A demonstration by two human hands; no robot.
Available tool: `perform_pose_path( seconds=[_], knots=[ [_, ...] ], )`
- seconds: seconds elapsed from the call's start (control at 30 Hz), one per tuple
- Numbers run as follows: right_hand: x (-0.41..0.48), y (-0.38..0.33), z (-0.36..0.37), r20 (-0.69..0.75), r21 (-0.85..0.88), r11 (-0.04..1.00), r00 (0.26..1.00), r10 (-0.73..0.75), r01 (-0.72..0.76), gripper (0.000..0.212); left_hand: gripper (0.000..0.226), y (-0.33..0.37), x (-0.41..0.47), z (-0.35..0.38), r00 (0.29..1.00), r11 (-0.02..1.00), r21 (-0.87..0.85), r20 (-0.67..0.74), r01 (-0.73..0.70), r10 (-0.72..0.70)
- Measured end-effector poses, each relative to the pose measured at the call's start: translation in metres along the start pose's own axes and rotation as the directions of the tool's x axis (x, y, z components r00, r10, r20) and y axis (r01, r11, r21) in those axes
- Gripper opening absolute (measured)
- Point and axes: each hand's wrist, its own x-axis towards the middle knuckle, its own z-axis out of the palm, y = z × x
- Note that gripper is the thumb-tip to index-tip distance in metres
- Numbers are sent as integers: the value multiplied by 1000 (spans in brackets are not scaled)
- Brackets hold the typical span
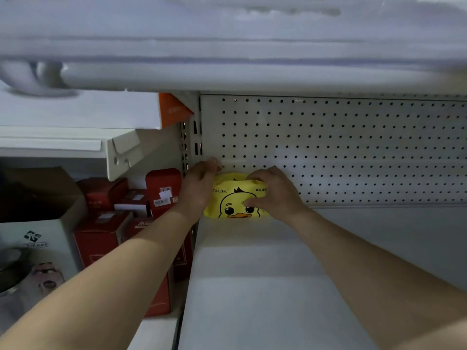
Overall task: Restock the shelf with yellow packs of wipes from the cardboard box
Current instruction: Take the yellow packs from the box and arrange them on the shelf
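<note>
Yellow pack (231, 207) sits far left on the shelf (252, 274), against the pegboard (328, 147). The left hand (199, 188) lays straight fingers along its left end, and the right hand (274, 195) curls its fingers over the top.

Left grip (199, 188), right grip (273, 195), forearms (121, 269) bare

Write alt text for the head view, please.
The left hand presses the side of a yellow pack of wipes and the right hand grips its top, at the back left of a white shelf against the pegboard. Red boxes stand in the bay to its left.
</note>
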Motion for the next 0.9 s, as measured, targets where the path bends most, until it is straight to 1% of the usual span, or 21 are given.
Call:
perform_pose_path(
  seconds=[0.07, 0.1, 0.17, 0.23, 0.33, 0.43, 0.53, 0.67, 0.7, 0.8, 0.9],
  knots=[
    [-1, 5, 0, -59, 81, 996, 998, 26, -21, 70, 33, -7, -1, 1, 1000, 1000, 12, -30, -10, 10],
    [-3, 7, 0, -104, 143, 989, 993, 58, -43, 68, 32, -10, -1, 2, 999, 999, 29, -50, -17, 19],
    [-4, 12, -3, -178, 267, 958, 972, 154, -103, 58, 32, -14, 0, 4, 995, 997, 71, -93, -21, 28],
    [-4, 15, -6, -145, 353, 920, 962, 233, -170, 46, 33, -17, 2, 8, 991, 997, 83, -136, -2, 13],
    [-1, 19, -4, -69, 382, 900, 964, 255, -211, 40, 35, -18, 2, 10, 984, 997, 67, -177, 22, -10],
    [2, 17, 0, -54, 407, 889, 966, 253, -210, 30, 25, -13, -3, 13, 982, 998, 45, -186, 44, -35],
    [4, 14, 2, -35, 524, 815, 949, 312, -248, 21, 12, -11, -7, 16, 976, 996, -16, -196, 88, -89],
    [8, 15, 3, -6, 604, 758, 949, 314, -247, 4, 9, -11, -8, 16, 979, 988, -101, -157, 118, -133],
    [9, 14, 3, 7, 618, 748, 953, 302, -242, 2, 10, -11, -9, 16, 980, 986, -116, -145, 120, -136],
    [9, 13, 0, 42, 635, 734, 960, 278, -240, 11, 10, -12, -7, 16, 979, 980, -144, -129, 137, -156],
    [9, 11, -2, 65, 649, 716, 957, 284, -257, 10, 11, -13, -6, 17, 975, 976, -152, -132, 158, -179]
  ],
)
